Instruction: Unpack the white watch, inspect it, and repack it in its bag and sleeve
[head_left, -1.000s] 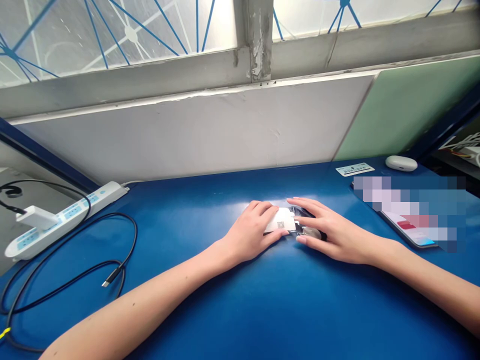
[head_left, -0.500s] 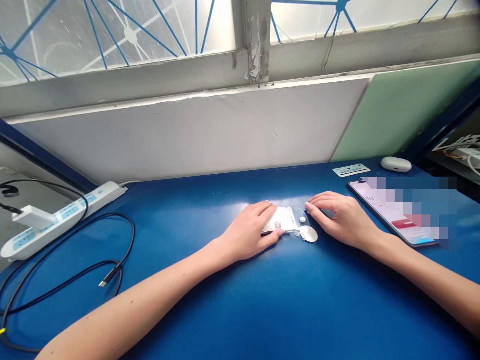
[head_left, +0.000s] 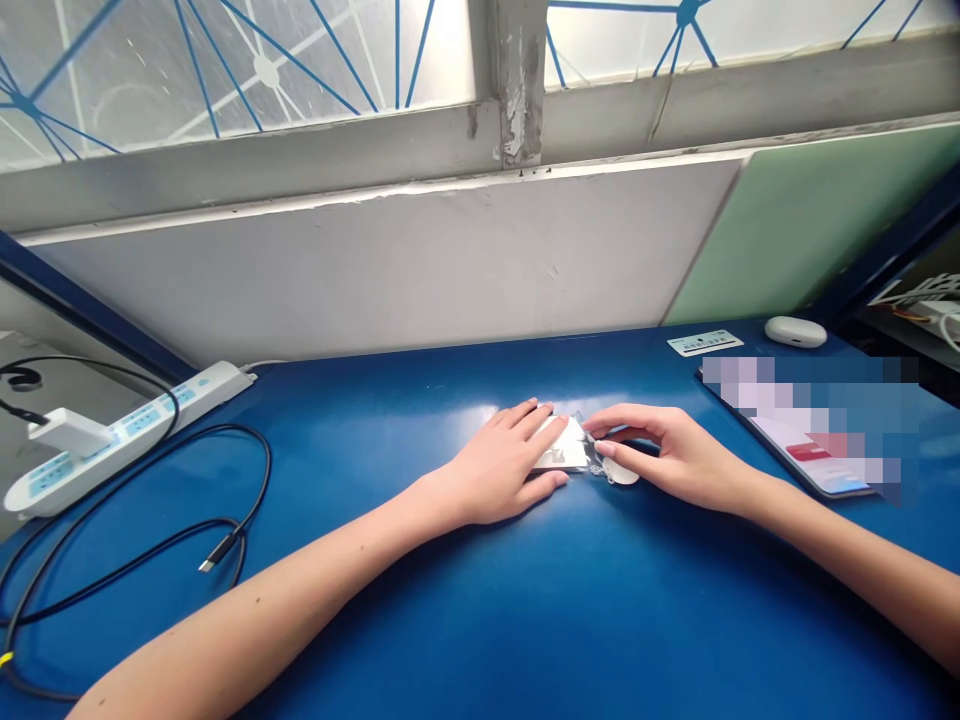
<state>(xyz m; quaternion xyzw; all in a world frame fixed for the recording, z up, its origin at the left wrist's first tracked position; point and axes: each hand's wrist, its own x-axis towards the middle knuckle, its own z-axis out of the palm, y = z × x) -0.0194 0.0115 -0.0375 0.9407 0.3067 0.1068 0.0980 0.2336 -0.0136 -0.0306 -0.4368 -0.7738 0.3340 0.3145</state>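
Note:
A small clear card holder [head_left: 561, 458] with a white insert lies on the blue table, partly covered by my left hand [head_left: 510, 462]. That hand rests flat across it, fingers spread and thumb on the table side. At the holder's right end, my right hand [head_left: 660, 450] has its thumb and index finger closed around the transparent flap; the fingertips partly hide it. A round silvery charm [head_left: 621, 474] hangs off the same end and lies under the right thumb.
On the right are a phone [head_left: 817, 450] with a partly pixelated screen, a pale printed card [head_left: 703, 343] and a white earbud case [head_left: 795, 332]. To the left, a power strip [head_left: 142, 430] holds a white charger [head_left: 71, 432], and a black cable [head_left: 255, 440] loops over the table.
My right hand has moved left onto the card holder's flap, which lay flat with its snap button showing. My left hand's fingers are spread wider over the holder.

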